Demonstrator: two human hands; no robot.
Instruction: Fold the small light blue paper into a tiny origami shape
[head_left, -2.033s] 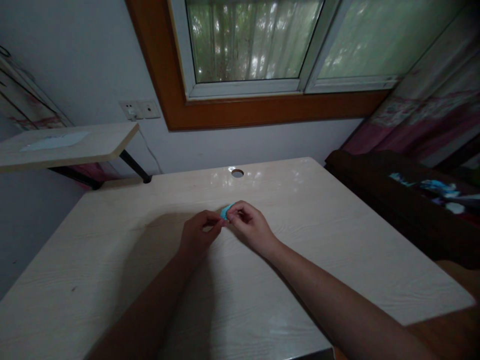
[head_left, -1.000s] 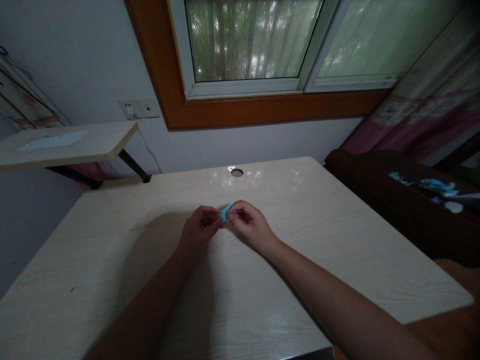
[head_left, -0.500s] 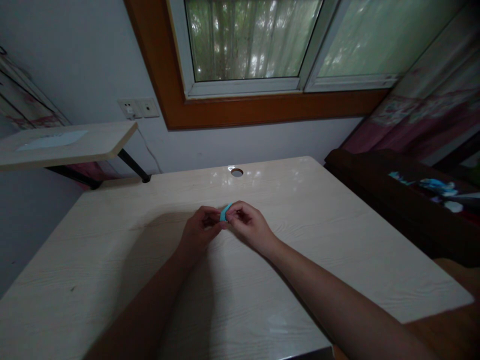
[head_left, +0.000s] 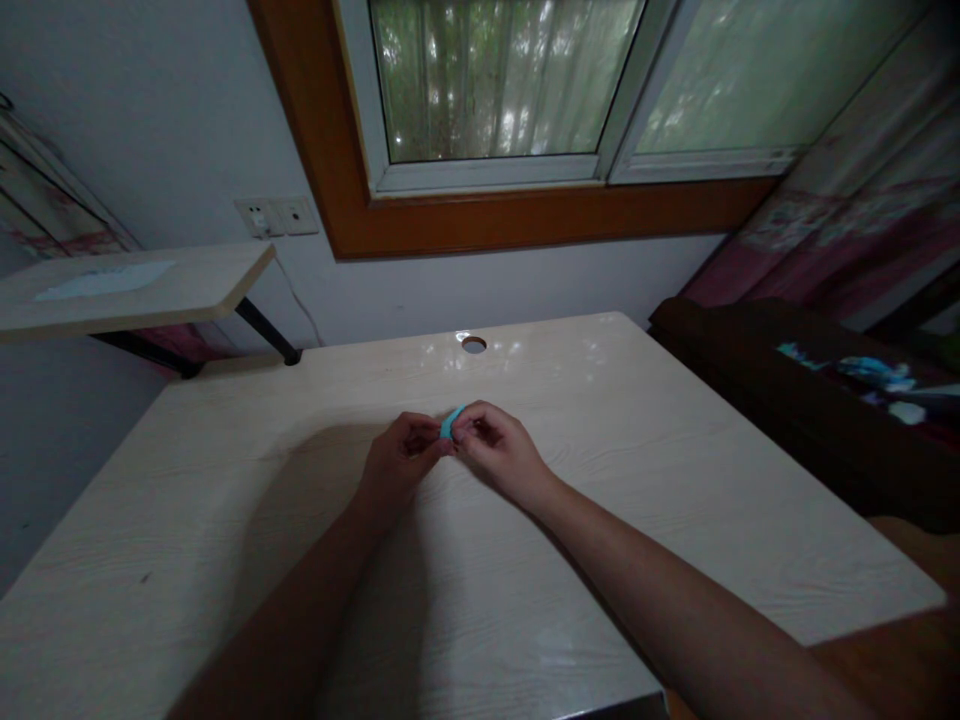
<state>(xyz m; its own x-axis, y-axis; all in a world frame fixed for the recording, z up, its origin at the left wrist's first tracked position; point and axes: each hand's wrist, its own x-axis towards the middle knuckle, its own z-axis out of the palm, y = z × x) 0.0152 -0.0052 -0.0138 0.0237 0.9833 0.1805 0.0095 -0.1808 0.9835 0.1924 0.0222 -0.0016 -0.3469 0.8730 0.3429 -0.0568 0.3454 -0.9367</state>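
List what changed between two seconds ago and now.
The fingers of the left hand have shifted slightly up in the view, at the turquoise strip, which now shows more of its curve. Nothing was visibly let go. The right hand keeps its pinch; the table stayed as it was.

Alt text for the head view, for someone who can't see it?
The right hand pinches a small turquoise piece with the left hand at its edge, over a pale desk. A raised shelf stands left, a window beyond.

Two bare hands [head_left: 501, 450] and two bare forearms [head_left: 637, 565]
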